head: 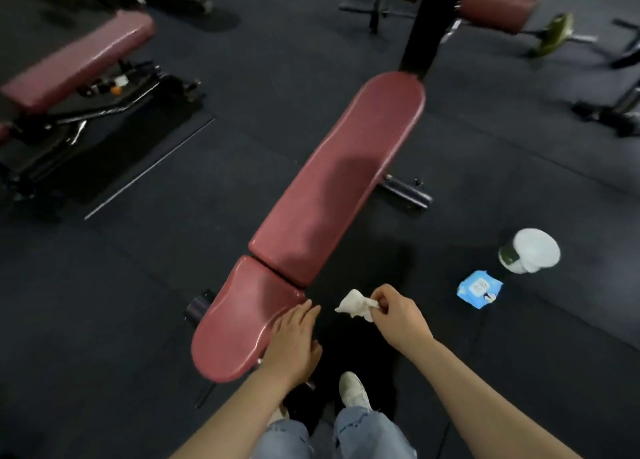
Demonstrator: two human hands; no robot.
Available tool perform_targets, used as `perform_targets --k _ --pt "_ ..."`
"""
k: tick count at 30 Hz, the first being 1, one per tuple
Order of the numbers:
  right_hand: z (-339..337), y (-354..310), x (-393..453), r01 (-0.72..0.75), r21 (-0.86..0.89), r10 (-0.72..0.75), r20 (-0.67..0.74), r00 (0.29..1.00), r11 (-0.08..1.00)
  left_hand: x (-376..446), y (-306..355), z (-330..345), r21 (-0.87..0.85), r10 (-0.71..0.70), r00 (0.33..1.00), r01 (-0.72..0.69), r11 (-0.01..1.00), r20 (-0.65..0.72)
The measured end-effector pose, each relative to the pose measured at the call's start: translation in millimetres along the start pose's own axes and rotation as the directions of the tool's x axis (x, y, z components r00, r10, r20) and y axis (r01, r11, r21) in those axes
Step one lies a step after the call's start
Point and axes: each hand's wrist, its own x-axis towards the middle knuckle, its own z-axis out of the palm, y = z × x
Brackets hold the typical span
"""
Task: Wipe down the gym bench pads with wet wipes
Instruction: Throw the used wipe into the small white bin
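The bench (332, 181) top lies bare toward 12 o'clock; at 3 o'clock, a wipes packet (479, 289) and tub (530, 255) occupy the floor (104, 303).

Dark rubber flooring (277, 60) was laid throughout; another maroon bench (76, 64) and a barbell plate (552, 34) were seen behind.

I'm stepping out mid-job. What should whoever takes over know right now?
Left hand: open, resting on the seat pad edge.
Right hand: pinching a crumpled wipe beside the bench, off the pads.
Wipe pack and a tub sit on the floor to the right.
Done: cannot tell which pads are wiped.
Left: check seat pad and back pad, wipe as needed.
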Motion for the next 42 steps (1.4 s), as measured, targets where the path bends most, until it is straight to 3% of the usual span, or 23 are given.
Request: perform_targets --k 7,14,22,28,32,36,39,42 --pt "-29 48 -60 -0.100 0.355 0.172 -0.179 0.969 0.930 22 54 -19 0.002 0.217 0.976 -0.217 0.976 0.014" --pt "-85 133 -119 -0.059 0.611 0.286 -0.281 0.916 0.790 47 192 6 -0.342 0.338 0.923 -0.263 0.902 0.184" --pt "-177 241 -155 -0.047 0.733 0.418 -0.333 0.845 0.678 68 355 51 -0.548 0.497 0.845 -0.324 0.771 0.199" --pt "-227 298 -155 -0.135 0.804 0.589 -0.297 0.752 0.579 96 447 74 -0.428 0.610 0.787 -0.523 0.737 0.088" --pt "-253 325 -140 -0.084 0.872 0.646 -0.290 0.706 0.483 130 490 100 -0.239 0.726 0.686 -0.698 0.675 0.043" --pt "-286 347 -116 -0.006 0.917 0.654 -0.279 0.703 0.398 165 525 123 -0.116 0.835 0.550 -0.829 0.546 0.005" --pt "-317 365 -89 0.030 0.922 0.661 -0.300 0.687 0.387 198 554 129 -0.128 0.876 0.482 -0.867 0.482 0.037" --pt "-354 388 -58 0.032 0.922 0.674 -0.305 0.673 0.385 241 585 127 -0.137 0.893 0.421 -0.887 0.442 0.156"
